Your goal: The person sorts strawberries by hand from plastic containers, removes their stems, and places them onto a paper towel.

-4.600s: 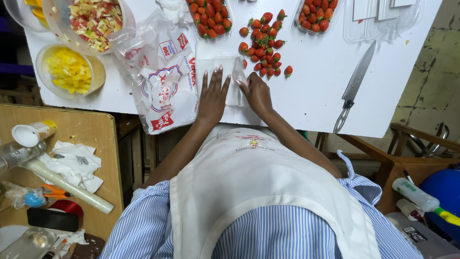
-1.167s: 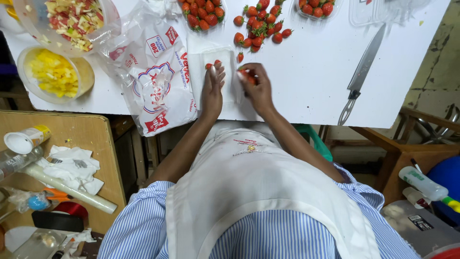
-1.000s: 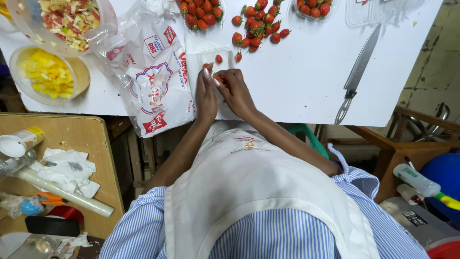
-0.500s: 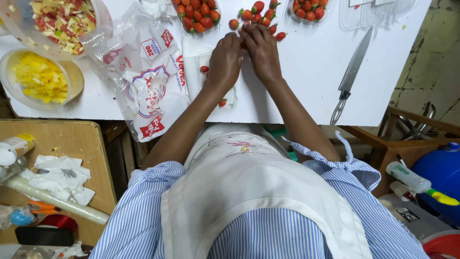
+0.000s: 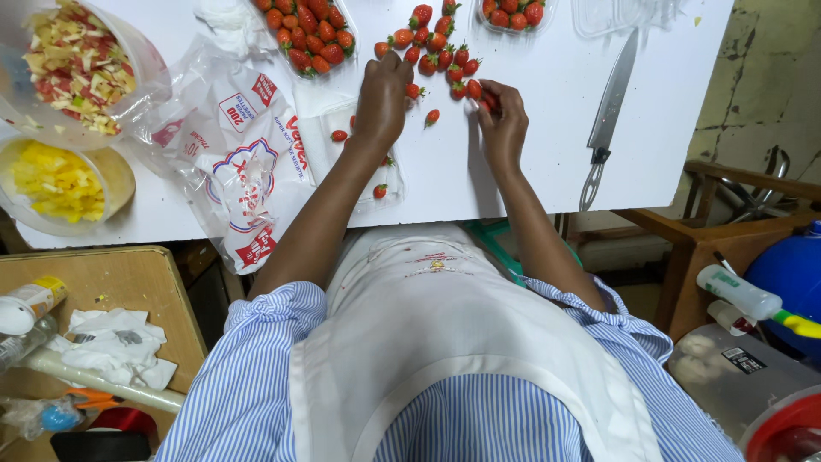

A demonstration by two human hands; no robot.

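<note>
Loose strawberries (image 5: 436, 56) lie scattered on the white worktop (image 5: 530, 162), and both hands have moved apart among them. The right hand (image 5: 503, 124) now pinches one berry (image 5: 487, 98) in curled fingers; the left hand (image 5: 382, 98) rests palm-down, loosely open, holding nothing. The knife (image 5: 609, 115) lies untouched, well right.

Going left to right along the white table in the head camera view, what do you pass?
Bowl of yellow fruit pieces → printed plastic bag → left hand → loose strawberries → right hand → knife.
</note>
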